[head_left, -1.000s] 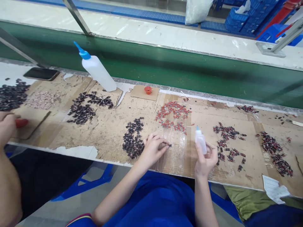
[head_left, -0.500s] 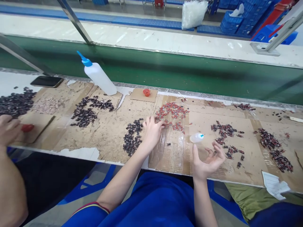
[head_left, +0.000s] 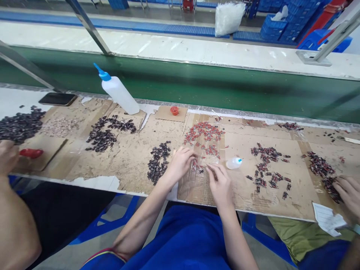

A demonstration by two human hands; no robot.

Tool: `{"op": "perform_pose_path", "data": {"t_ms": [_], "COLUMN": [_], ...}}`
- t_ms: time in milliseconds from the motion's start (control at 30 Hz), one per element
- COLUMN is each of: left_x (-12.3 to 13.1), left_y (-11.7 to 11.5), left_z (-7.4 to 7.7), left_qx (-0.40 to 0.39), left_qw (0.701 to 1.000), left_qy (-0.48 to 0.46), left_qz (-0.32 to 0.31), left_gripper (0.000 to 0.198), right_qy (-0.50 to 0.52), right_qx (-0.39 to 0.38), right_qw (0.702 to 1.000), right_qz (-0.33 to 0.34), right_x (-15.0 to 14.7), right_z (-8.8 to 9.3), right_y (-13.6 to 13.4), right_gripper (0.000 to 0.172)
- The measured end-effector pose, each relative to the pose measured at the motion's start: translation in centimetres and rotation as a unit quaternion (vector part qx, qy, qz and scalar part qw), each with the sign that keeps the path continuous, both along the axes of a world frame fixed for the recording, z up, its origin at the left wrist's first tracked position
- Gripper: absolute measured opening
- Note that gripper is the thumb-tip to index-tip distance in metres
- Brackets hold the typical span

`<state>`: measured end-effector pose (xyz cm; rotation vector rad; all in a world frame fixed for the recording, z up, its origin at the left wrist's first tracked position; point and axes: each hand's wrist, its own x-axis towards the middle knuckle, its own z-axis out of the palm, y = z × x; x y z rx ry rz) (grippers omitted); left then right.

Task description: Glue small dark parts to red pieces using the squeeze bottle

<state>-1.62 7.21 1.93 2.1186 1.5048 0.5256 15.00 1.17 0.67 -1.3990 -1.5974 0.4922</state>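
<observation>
My left hand (head_left: 182,163) is over the cardboard with its fingertips pinched together beside a few small red parts (head_left: 200,167); what lies between them is too small to make out. Across a narrow gap, my right hand (head_left: 221,183) has its thumb and forefinger closed, and any piece in them is also unclear. Beyond my hands spreads a pile of small red parts (head_left: 206,131) with metallic ends. Left of my left hand lies a heap of small black parts (head_left: 158,161). A small white bottle with a blue tip (head_left: 233,163) lies on its side past my right hand.
Black-and-red pieces (head_left: 266,154) lie scattered to the right. Another person's hand (head_left: 348,193) touches a further pile at far right; a co-worker's hand (head_left: 8,155) is at far left. A large blue-tipped bottle (head_left: 120,95), red cap (head_left: 174,110) and phone (head_left: 57,98) sit along the back.
My right hand has moved left from beside the black-and-red pieces, its spread fingers now closed. My left hand has drawn slightly nearer, with some red parts below the pile. A co-worker's hand has appeared at right.
</observation>
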Motion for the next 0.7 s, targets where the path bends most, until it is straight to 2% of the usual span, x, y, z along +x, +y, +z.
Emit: {"op": "perform_pose_path", "data": {"t_ms": [100,267,467,700], "left_x": [-0.6,-1.0,0.5,1.8], "left_y": [-0.3,-1.7,-4.3,-4.6], "left_z": [0.0,0.1,-0.9,-1.5], "left_qx": [0.019,0.045,0.075,0.101], "left_qw": [0.999,0.998,0.996,0.995], "left_qy": [-0.009,-0.049,-0.055,-0.021], "left_qz": [0.032,0.003,-0.004,0.004], "left_gripper": [0.018,0.016,0.008,0.014], "right_qy": [-0.053,-0.14,-0.209,-0.188], "right_qx": [-0.025,-0.104,-0.141,-0.137], "right_qw": [0.998,0.984,0.968,0.973], "right_qz": [0.018,0.027,0.0,0.003], "right_x": [0.0,-0.6,-0.7,-0.2], "right_z": [-0.2,0.2,-0.3,-0.6], "right_y": [0.8,2.0,2.0,1.2], "right_gripper": [0.022,0.014,0.019,0.017]}}
